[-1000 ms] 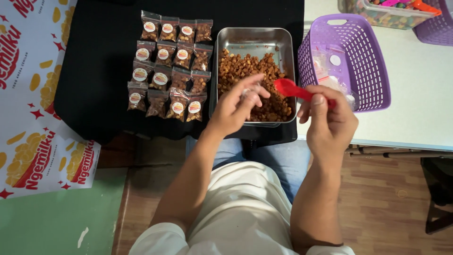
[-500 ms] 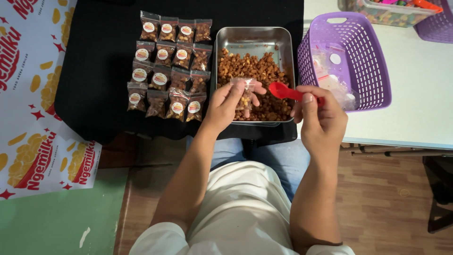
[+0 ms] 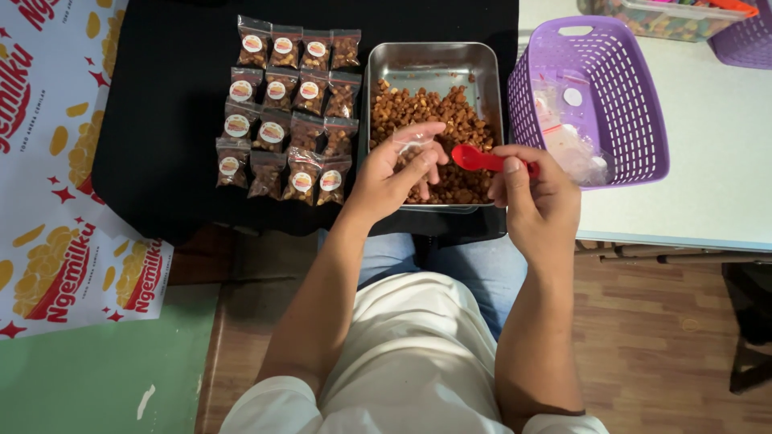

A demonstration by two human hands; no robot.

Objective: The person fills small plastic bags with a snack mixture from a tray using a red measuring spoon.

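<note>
left hand [image 3: 390, 173] pinches small clear bag [image 3: 414, 145]; right hand [image 3: 535, 193] grips red scoop [image 3: 478, 158] over snack tray [image 3: 434, 60]; purple basket [image 3: 635, 120] beside.

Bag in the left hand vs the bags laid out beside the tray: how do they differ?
The small clear bag in the left hand is held over the metal tray; the packed bags lie in rows on the black cloth. Packed bags carry round labels; none shows on the held bag. Both are small and clear.

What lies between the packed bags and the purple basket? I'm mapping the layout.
In the head view, the metal tray of brown snacks sits between the bags and basket.
</note>
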